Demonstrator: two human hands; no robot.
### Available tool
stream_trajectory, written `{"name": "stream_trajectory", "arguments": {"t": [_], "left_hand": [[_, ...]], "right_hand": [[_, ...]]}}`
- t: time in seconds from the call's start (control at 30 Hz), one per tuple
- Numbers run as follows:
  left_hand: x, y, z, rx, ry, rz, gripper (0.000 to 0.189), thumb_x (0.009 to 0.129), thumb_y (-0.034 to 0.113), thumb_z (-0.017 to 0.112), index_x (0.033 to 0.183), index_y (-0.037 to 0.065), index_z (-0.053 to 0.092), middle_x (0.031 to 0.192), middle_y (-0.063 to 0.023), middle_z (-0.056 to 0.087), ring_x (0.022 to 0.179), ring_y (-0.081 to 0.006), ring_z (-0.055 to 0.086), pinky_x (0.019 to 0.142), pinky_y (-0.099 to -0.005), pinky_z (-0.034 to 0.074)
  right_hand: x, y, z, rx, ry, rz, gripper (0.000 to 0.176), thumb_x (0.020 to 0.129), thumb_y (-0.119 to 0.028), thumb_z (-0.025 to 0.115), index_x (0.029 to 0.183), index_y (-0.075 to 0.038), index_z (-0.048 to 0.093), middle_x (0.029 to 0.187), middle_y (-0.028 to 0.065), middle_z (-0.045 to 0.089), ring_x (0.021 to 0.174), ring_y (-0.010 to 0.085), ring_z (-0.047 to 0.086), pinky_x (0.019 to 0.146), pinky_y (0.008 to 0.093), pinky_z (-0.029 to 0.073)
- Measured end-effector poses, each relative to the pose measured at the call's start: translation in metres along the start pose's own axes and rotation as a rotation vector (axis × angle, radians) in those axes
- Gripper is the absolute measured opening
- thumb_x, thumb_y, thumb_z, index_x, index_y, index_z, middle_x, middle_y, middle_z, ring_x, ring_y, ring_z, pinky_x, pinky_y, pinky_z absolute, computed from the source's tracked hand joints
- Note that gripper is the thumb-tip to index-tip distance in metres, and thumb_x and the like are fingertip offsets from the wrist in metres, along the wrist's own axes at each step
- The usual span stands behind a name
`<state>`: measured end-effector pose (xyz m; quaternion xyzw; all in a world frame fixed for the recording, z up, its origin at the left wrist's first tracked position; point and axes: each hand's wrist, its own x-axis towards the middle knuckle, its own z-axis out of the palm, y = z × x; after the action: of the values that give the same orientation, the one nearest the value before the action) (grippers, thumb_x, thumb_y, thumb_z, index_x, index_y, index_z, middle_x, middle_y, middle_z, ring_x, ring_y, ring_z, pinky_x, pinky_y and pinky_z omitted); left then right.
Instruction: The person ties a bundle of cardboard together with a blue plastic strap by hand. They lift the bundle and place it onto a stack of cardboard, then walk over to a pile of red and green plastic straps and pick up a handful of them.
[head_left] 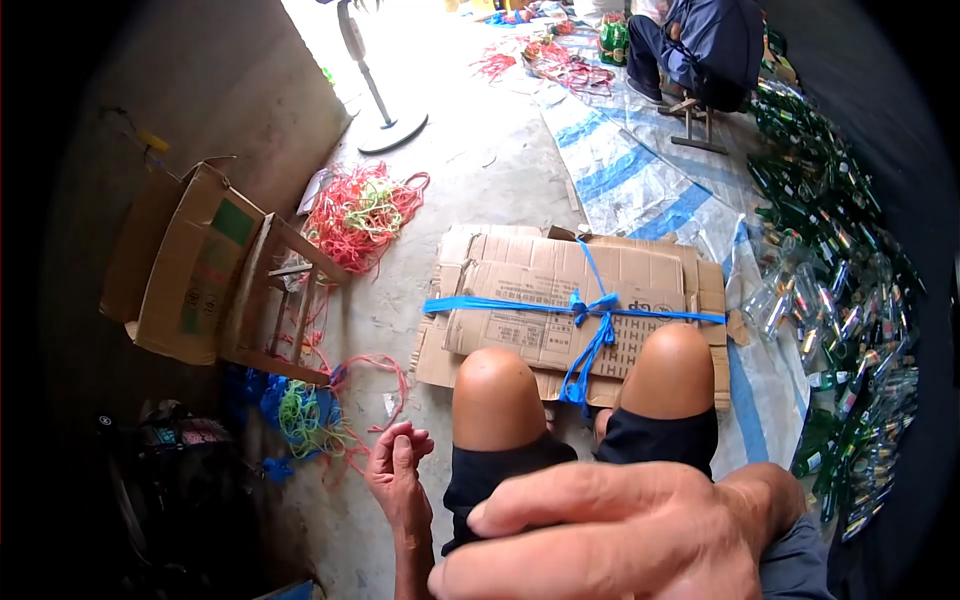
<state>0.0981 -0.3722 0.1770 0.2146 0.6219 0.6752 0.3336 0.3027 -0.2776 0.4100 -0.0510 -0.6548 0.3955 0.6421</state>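
1. Concrete floor [480, 170] is strewn with cords [360, 210]; bottles [840, 290] are heaped at 3 o'clock.
2. Flattened cardboard [540, 290] is laid at 12 o'clock, just beyond the knees [495, 395].
3. It is bound crosswise with blue strap [500, 305] and knotted; tying is judged done.
4. Left hand [398, 465] is loosely curled and empty; right hand [620, 535] is spread, nothing gripped.

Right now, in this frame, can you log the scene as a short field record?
left hand: fingers curled beside the left knee; contents unclear
right hand: open, close to the camera, holding nothing
in front: flattened cardboard bundle tied with blue strap, on the floor
right side: heap of glass bottles beside a blue-and-white tarp
left side: cardboard box, wooden stool, red and green cords
background: standing fan; another person, seated
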Motion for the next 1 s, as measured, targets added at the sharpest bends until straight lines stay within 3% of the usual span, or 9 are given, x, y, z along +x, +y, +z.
{"name": "stream_trajectory", "arguments": {"t": [0.1,0.2,0.27,0.33,0.4,0.6,0.77,0.93,1.0], "left_hand": [[-0.011,0.037,0.03,-0.054,-0.137,0.229,0.05,0.111,0.04,0.051,0.128,-0.006,0.062,0.112,-0.0162,0.071,0.101,-0.0235,0.07,0.093,-0.0407,0.057],[-0.027,0.082,0.075,-0.059,-0.292,0.448,0.074,0.11,0.058,0.042,0.133,-0.01,0.057,0.122,-0.0209,0.067,0.114,-0.0286,0.066,0.101,-0.0458,0.052],[-0.039,0.093,0.094,0.043,-0.507,0.51,0.069,0.11,0.051,0.04,0.132,-0.011,0.06,0.129,-0.0254,0.066,0.122,-0.034,0.064,0.109,-0.0454,0.047],[-0.031,0.1,0.118,0.524,-0.763,0.81,0.049,0.101,0.038,0.058,0.13,-0.001,0.066,0.12,-0.0208,0.07,0.115,-0.0364,0.068,0.108,-0.0498,0.048],[-0.041,0.098,0.138,0.663,-0.677,0.877,0.035,0.097,0.029,0.066,0.12,0.003,0.071,0.111,-0.0146,0.073,0.104,-0.032,0.071,0.098,-0.0456,0.054],[-0.037,0.083,0.158,0.653,-0.985,0.668,0.016,0.092,0.014,0.066,0.094,0.002,0.076,0.093,-0.0127,0.076,0.085,-0.0294,0.074,0.078,-0.0393,0.059],[-0.033,0.08,0.175,0.64,-1.092,0.666,0.024,0.096,0.018,0.062,0.078,0.002,0.066,0.076,-0.0139,0.067,0.074,-0.0345,0.066,0.068,-0.0448,0.054],[-0.033,0.079,0.194,0.66,-1.134,0.63,0.034,0.1,0.027,0.062,0.078,0.004,0.072,0.078,-0.014,0.07,0.074,-0.0352,0.069,0.066,-0.043,0.055],[-0.032,0.087,0.198,0.478,-1.195,0.383,0.036,0.105,0.028,0.059,0.083,0.002,0.072,0.075,-0.0115,0.069,0.067,-0.0306,0.067,0.062,-0.0397,0.052]], "right_hand": [[0.002,0.015,-0.056,-0.242,-0.717,-0.068,0.037,0.084,-0.016,0.071,0.114,0.005,0.069,0.118,0.0168,0.067,0.1,0.0292,0.07,0.091,0.0365,0.058],[-0.042,0.055,-0.052,-0.361,-0.783,0.246,0.019,0.083,-0.007,0.067,0.101,0.0,0.065,0.113,0.0168,0.064,0.105,0.031,0.068,0.081,0.0389,0.058],[-0.074,0.08,-0.051,-0.348,-0.677,0.365,0.019,0.085,-0.005,0.065,0.103,0.001,0.066,0.113,0.017,0.064,0.102,0.0332,0.067,0.084,0.0399,0.056],[-0.103,0.09,-0.054,-0.316,-0.596,0.258,0.02,0.088,-0.006,0.065,0.107,0.0,0.067,0.114,0.0162,0.064,0.101,0.0328,0.065,0.09,0.0415,0.054],[-0.112,0.08,-0.068,-0.34,-0.694,0.42,0.022,0.093,-0.008,0.061,0.113,0.0,0.065,0.113,0.0174,0.065,0.106,0.0308,0.063,0.094,0.0405,0.052],[-0.17,0.082,-0.103,-0.498,-1.209,0.832,0.038,0.107,-0.024,0.05,0.136,0.0,0.055,0.135,0.0195,0.059,0.128,0.0264,0.054,0.113,0.0368,0.042],[-0.155,0.078,-0.096,-0.863,-1.818,0.403,0.039,0.112,-0.026,0.043,0.141,-0.001,0.051,0.138,0.0197,0.058,0.129,0.0221,0.054,0.117,0.035,0.038],[-0.198,0.072,-0.113,-0.39,-1.017,0.725,0.037,0.112,-0.019,0.045,0.142,0.0,0.051,0.137,0.019,0.059,0.128,0.0229,0.055,0.118,0.0359,0.038],[-0.218,0.071,-0.12,-0.392,-1.169,0.711,0.036,0.111,-0.016,0.045,0.143,0.0,0.052,0.136,0.0191,0.059,0.128,0.0234,0.056,0.117,0.0366,0.039]]}}
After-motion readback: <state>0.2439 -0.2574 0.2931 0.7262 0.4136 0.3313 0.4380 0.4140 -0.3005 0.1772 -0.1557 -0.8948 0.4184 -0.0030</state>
